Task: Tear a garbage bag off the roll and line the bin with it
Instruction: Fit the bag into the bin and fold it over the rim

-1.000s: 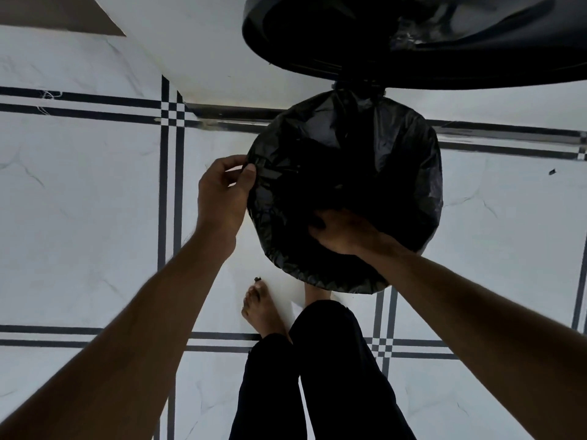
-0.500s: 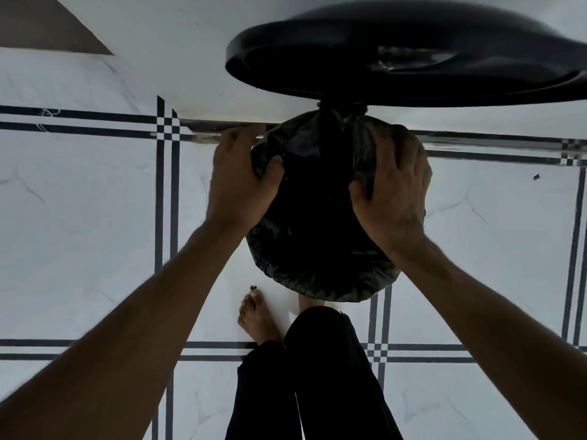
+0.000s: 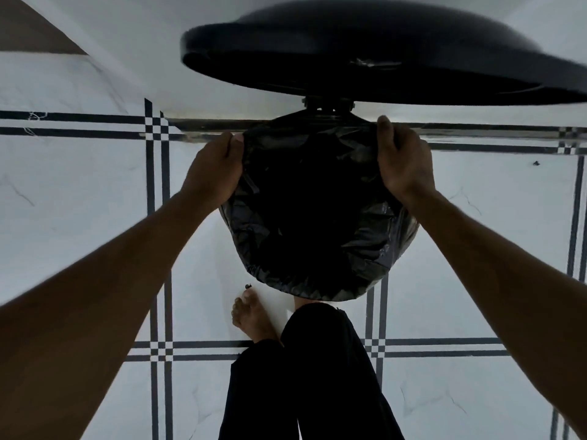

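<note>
This looks like a room in a home. The floor (image 3: pixel 79 192) is glossy white marble-look tile crossed by dark double stripes with small checkered squares where they meet, and a white wall (image 3: pixel 143 42) rises just beyond the black pedal bin (image 3: pixel 317 217). The bin's lid (image 3: pixel 365 52) stands raised, and a bare foot (image 3: pixel 251 315) rests on the floor just before the bin.

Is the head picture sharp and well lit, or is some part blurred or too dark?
Head view: the open lid is smeared by motion blur; the garbage bag is nearly pure black inside, hiding all detail; the left hand and right hand are dim but fairly sharp; the wide lens bends the floor lines.
</note>
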